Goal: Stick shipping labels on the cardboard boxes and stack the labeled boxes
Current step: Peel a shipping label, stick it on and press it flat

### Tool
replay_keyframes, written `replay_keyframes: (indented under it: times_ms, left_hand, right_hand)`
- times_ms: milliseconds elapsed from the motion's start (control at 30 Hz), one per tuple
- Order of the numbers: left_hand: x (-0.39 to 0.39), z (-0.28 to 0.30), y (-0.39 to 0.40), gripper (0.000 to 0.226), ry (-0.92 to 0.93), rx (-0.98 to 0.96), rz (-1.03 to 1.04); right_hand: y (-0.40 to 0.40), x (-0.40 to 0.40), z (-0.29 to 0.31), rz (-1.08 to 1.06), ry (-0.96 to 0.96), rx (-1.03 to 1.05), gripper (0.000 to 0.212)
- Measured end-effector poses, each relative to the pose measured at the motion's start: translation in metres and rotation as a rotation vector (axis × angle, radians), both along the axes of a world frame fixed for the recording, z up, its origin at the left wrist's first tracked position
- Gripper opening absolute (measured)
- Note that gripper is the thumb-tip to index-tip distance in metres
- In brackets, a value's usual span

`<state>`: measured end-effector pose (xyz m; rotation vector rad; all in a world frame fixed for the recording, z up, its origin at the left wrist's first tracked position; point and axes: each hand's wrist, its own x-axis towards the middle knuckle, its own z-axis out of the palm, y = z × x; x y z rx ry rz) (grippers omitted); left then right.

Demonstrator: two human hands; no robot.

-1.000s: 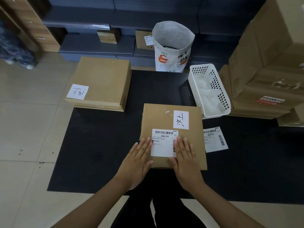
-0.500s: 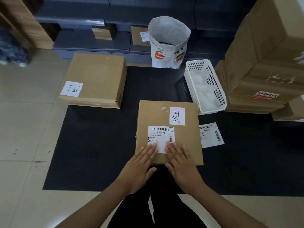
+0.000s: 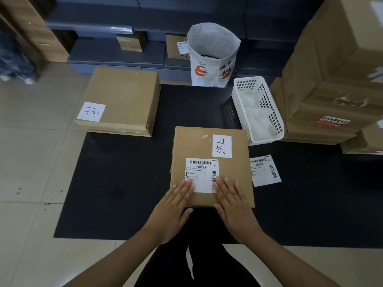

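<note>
Flat on the box (image 3: pixel 211 166), both hands: left hand (image 3: pixel 173 206) and right hand (image 3: pixel 234 206) with fingers straight, tips pressing the lower corners of the shipping label (image 3: pixel 201 175). Box resting on the black mat (image 3: pixel 116 183), directly under the fingers. Probably stiff and light, with smooth card; best gripped by the side walls, just outside each palm. Spare label (image 3: pixel 265 170) right of the fingers. Open mat to the left; labeled box (image 3: pixel 120 100) beyond, likely the stacking spot.

Bare forearms, no sleeves — both hands ringless — above black trousers (image 3: pixel 207 266).
</note>
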<state>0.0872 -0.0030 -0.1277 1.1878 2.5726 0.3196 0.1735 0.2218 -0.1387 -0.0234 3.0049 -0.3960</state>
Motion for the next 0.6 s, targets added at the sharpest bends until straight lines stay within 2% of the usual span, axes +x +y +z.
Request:
replay_keyframes:
  times_ms: [167,367,500,600]
  left_hand:
    - [0.002,0.001,0.001,0.060,-0.062,0.075,0.045]
    - [-0.014,0.010,0.006,0.065,-0.128,0.224,0.349]
    - [-0.018,0.007,0.016,0.071,-0.428,0.350,0.644]
    - [-0.016,0.003,0.018,0.076,-0.629,0.408,0.824]
  right_hand:
    - [-0.002,0.000,0.002,-0.008,-0.003,-0.037,0.057]
    - [0.009,-0.001,0.012,-0.390,0.086,-0.166,0.067]
    - [0.012,-0.004,0.017,-0.770,0.143,-0.245,0.065]
    - [0.011,-0.007,0.012,-0.942,0.063,-0.369,0.064]
